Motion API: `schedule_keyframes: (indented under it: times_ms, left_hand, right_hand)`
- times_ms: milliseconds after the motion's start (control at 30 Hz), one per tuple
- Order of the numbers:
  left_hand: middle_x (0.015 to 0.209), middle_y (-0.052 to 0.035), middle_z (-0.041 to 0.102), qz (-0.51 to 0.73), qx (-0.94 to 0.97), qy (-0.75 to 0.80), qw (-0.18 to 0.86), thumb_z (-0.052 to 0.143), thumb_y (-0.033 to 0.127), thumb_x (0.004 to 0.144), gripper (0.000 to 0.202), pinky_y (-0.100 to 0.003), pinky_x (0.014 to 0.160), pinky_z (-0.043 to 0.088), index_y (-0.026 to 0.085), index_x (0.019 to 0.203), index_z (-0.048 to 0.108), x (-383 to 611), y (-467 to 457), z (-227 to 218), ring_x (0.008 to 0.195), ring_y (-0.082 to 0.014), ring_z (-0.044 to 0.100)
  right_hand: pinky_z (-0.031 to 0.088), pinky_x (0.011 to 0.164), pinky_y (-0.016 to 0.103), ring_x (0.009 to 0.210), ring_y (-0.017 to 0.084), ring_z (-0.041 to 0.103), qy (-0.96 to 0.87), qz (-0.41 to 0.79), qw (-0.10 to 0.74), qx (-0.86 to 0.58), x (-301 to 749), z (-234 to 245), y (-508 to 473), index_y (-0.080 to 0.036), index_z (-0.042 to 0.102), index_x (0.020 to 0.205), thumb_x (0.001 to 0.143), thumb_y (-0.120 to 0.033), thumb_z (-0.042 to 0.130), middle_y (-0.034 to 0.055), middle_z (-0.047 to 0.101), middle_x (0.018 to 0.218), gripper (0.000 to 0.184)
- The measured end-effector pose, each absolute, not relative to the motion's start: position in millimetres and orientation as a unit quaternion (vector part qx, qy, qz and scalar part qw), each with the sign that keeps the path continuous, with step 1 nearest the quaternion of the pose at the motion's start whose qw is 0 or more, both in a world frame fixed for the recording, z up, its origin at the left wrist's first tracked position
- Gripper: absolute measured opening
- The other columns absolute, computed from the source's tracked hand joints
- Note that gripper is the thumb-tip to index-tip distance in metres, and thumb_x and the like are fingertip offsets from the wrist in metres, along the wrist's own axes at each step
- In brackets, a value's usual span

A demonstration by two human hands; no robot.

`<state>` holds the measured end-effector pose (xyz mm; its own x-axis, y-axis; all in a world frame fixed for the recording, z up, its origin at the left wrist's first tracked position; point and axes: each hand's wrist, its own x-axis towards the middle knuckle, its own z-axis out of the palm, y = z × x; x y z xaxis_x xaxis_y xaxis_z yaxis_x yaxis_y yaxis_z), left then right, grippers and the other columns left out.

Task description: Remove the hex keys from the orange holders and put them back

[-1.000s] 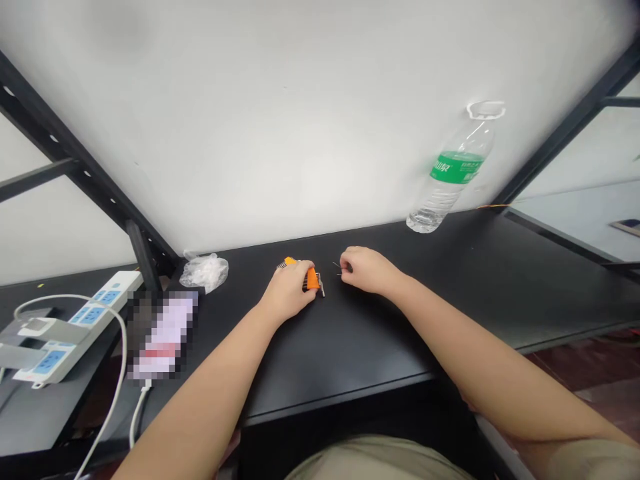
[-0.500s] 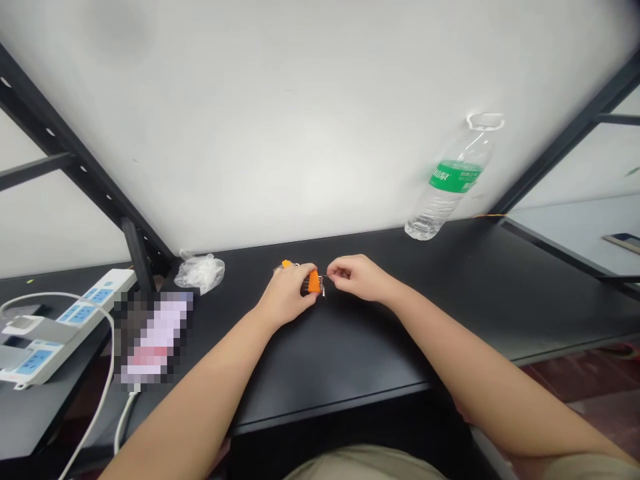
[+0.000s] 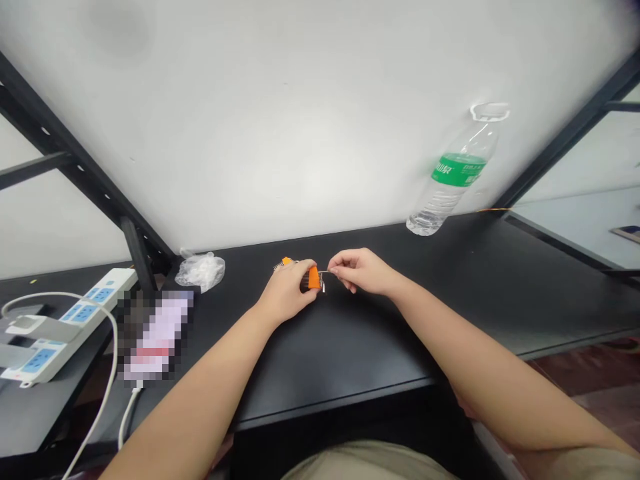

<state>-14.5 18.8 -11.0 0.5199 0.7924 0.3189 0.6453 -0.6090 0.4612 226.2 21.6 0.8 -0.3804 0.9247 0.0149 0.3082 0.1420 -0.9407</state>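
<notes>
On the black tabletop my left hand [image 3: 287, 288] is closed around an orange holder [image 3: 314, 277] with thin metal pieces, its fingers hiding the middle. More orange and several thin metal rods [image 3: 280, 266] show beyond the knuckles. At the holder's right end, small metal ends [image 3: 323, 285] stick out. A slender metal rod [image 3: 324, 271] reaches from that end to my right hand [image 3: 357, 270], whose thumb and forefinger pinch it. Whether the rod is still seated in the holder is too small to tell.
A clear plastic bottle [image 3: 459, 170] with a green label stands against the wall at the right. To the left are a crumpled clear plastic bag [image 3: 201, 271], a blurred-out phone [image 3: 160, 333] with a white cable [image 3: 127, 417], and a white power strip [image 3: 93, 303].
My right hand's thumb and fingers have shifted their pinch, and more of the thin rod shows between the hands. My left hand keeps its hold. The view has shifted slightly.
</notes>
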Motion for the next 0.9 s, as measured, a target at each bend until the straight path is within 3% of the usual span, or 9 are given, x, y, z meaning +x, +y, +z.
schedule_keyframes:
  times_ms: [267,467,600,700,800,900]
  left_hand:
    - [0.099,-0.0006,0.072,0.250,0.879,0.392,0.107,0.067,0.028,0.086,0.026,-0.037,0.089,0.047,0.026,0.111,0.063,-12.5,13.5,-8.0,0.092,-0.0219,0.065]
    - [0.109,-0.0031,0.073,0.264,0.869,0.411,0.082,0.068,0.025,0.085,0.036,-0.040,0.092,0.047,0.026,0.120,0.063,-7.9,12.5,-10.9,0.101,-0.0241,0.066]
    - [0.113,-0.0049,0.073,0.261,0.857,0.440,0.060,0.068,0.025,0.086,0.037,-0.042,0.093,0.048,0.026,0.122,0.063,-7.0,15.2,-16.6,0.106,-0.0260,0.067]
    - [0.117,-0.0067,0.072,0.252,0.855,0.452,0.036,0.068,0.026,0.085,0.041,-0.044,0.095,0.048,0.023,0.125,0.061,-8.9,16.9,-19.9,0.107,-0.0274,0.066]
    - [0.111,-0.0061,0.073,0.226,0.855,0.465,0.028,0.070,0.029,0.084,0.037,-0.043,0.090,0.049,0.023,0.120,0.062,-12.7,18.9,-21.2,0.100,-0.0272,0.067]
    - [0.103,-0.0040,0.073,0.202,0.856,0.475,0.040,0.072,0.033,0.082,0.034,-0.041,0.085,0.049,0.025,0.114,0.064,-15.7,21.4,-21.3,0.094,-0.0263,0.067]
  right_hand:
    - [0.041,0.039,0.022,0.044,0.009,0.049,-0.589,0.573,0.361,-0.442,217.4,-4.6,24.1,-0.016,0.071,0.090,0.084,-0.037,0.077,-0.0018,0.058,0.058,0.023]
    - [0.040,0.036,0.020,0.045,0.006,0.045,-0.486,0.616,0.424,-0.452,197.9,-14.8,23.7,-0.017,0.062,0.077,0.077,-0.045,0.085,0.0028,0.066,0.071,0.036]
    - [0.046,0.041,0.022,0.048,0.008,0.048,-0.470,0.604,0.459,-0.451,188.1,-19.4,19.5,-0.018,0.060,0.075,0.079,-0.047,0.082,0.0012,0.062,0.068,0.037]
    - [0.049,0.044,0.025,0.049,0.009,0.051,-0.513,0.589,0.421,-0.461,185.2,-18.1,14.4,-0.017,0.066,0.081,0.087,-0.045,0.074,0.0018,0.062,0.070,0.030]
    - [0.046,0.044,0.027,0.045,0.011,0.052,-0.631,0.520,0.313,-0.482,189.9,-13.9,13.1,-0.020,0.072,0.096,0.093,-0.039,0.061,0.0014,0.065,0.074,0.023]
    - [0.052,0.060,0.029,0.061,0.014,0.062,-0.742,0.386,0.245,-0.489,206.7,-8.6,19.5,-0.024,0.075,0.107,0.094,-0.031,0.057,0.0017,0.071,0.085,0.024]
